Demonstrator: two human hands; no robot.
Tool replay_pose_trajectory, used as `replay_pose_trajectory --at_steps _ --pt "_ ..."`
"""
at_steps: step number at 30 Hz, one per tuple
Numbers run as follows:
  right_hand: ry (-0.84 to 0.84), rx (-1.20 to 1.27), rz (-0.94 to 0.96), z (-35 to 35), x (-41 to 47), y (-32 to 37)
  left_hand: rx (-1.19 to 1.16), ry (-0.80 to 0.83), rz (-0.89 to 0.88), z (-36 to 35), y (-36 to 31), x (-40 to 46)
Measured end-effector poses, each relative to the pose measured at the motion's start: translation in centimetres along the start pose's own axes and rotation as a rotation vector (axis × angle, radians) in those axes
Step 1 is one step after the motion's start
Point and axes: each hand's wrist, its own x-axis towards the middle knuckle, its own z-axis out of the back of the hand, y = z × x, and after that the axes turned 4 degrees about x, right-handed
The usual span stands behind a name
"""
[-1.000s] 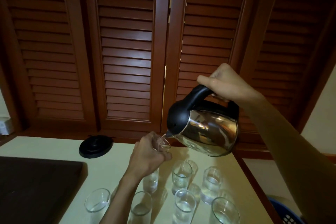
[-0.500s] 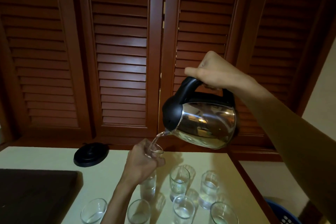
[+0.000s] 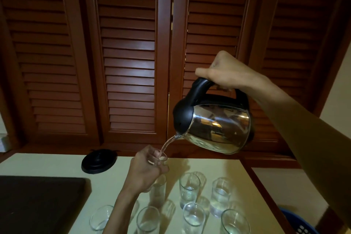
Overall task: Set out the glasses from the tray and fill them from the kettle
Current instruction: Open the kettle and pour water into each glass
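I see the right hand (image 3: 226, 74) gripping the black handle of the kettle (image 3: 214, 127), tilted above the bench (image 3: 57, 165), and water runs from its spout into a glass (image 3: 159, 158). The left hand (image 3: 146, 171) is wrapped around this glass, lifted over the other glasses (image 3: 190, 189) standing on the bench. The dark tray (image 3: 38, 205) lies at the left

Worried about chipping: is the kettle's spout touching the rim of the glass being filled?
Apart. The head view shows the kettle spout above the held glass, with only a stream of water crossing the gap.
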Motion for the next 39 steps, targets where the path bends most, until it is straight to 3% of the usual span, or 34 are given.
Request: replay_pose_trajectory --at_steps 26,33,39 --pt "-0.006 0.132 0.086 2.1 -1.1 -4.4 -0.014 -0.125 0.048 -4.0 -3.1 -2.3" --pt "-0.06 0.298 0.075 2.4 -2.7 -7.0 -0.115 -0.124 0.049 -4.8 -4.7 -2.4" --pt "-0.091 0.572 -0.101 2.1 -4.4 -9.8 -0.213 -0.108 0.022 -4.1 -6.0 -3.1"
